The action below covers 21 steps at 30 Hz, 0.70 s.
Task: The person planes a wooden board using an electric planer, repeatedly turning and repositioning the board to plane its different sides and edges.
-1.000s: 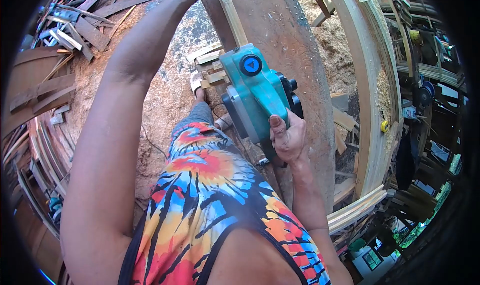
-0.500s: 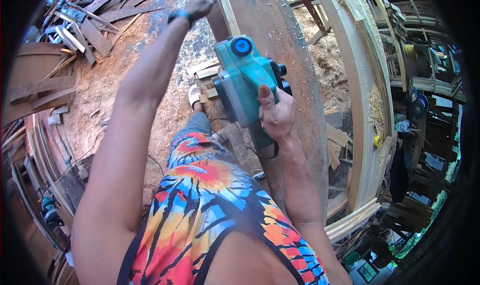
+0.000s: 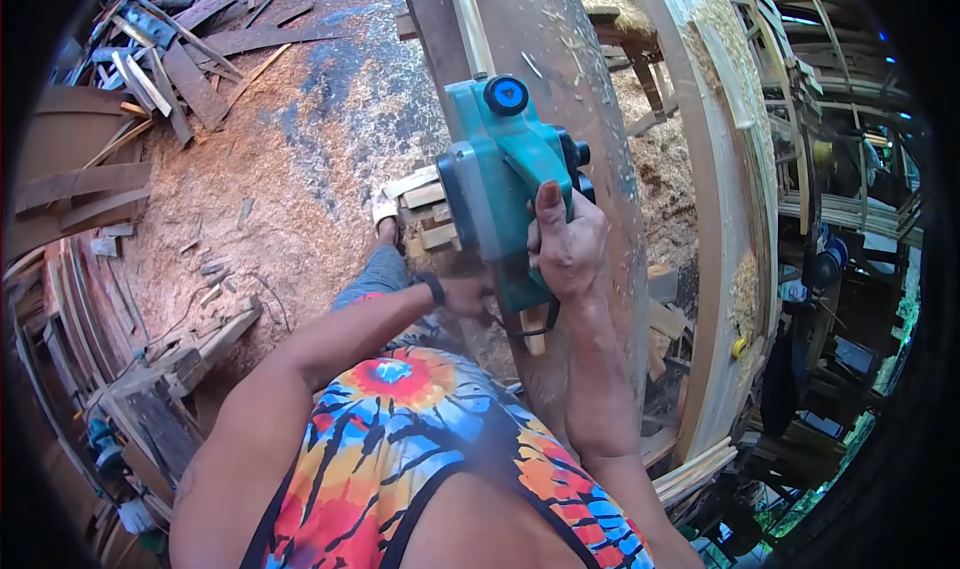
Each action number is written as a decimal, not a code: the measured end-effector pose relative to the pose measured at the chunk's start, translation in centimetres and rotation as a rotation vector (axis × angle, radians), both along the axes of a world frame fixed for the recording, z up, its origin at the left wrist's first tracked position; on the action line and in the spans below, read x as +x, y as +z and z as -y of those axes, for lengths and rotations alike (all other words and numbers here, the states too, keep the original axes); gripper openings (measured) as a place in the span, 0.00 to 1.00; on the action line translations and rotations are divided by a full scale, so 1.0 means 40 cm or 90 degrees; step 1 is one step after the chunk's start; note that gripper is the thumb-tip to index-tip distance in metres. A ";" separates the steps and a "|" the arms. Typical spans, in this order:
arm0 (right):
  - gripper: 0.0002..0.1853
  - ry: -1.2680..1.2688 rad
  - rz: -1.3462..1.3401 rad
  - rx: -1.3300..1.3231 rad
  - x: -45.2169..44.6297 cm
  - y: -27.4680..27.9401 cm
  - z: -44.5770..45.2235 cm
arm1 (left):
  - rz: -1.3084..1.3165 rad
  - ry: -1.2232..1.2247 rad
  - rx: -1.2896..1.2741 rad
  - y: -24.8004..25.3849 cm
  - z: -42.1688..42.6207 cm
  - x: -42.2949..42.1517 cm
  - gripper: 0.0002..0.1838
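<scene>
A teal electric planer (image 3: 505, 174) with a black and blue front knob rests over a narrow wooden strip (image 3: 468, 24) on a broad brown plank (image 3: 560, 59). My right hand (image 3: 570, 244) is wrapped round the planer's rear handle, thumb on top. The strip shows ahead of the tool, and a short end of it shows behind. My left hand (image 3: 468, 299), with a dark band at the wrist, is beside the rear of the planer, low and near my body. Motion smears its fingers, so what they touch is unclear.
Short wood blocks (image 3: 425, 194) lie by my foot left of the plank. Sawdust (image 3: 230, 189) covers the floor. Scrap boards (image 3: 190, 79) are piled at the upper left. A long pale beam (image 3: 715, 219) runs along the right, with a yellow tape measure (image 3: 739, 349) on it.
My left hand has come back from the strip's far end to beside the planer's rear. The planer has shifted slightly, my right hand still round its handle. A strip end now shows behind it.
</scene>
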State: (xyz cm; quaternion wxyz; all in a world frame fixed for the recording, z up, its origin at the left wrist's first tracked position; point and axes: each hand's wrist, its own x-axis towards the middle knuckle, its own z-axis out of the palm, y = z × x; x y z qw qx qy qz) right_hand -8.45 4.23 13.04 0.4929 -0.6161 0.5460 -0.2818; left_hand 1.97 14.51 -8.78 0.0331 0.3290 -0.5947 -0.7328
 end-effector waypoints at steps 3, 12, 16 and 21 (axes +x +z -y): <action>0.37 0.001 -0.004 0.015 0.054 0.011 0.072 | 0.024 -0.159 0.038 -0.033 0.014 0.011 0.56; 0.36 -0.015 -0.012 0.037 0.230 0.024 0.313 | 0.007 -0.174 -0.026 0.026 0.139 0.181 0.28; 0.37 -0.011 -0.022 0.032 0.322 0.035 0.438 | 0.066 -0.065 0.076 0.006 0.202 0.287 0.32; 0.39 0.005 -0.023 0.010 0.435 0.035 0.604 | 0.090 0.053 0.095 -0.036 0.274 0.396 0.32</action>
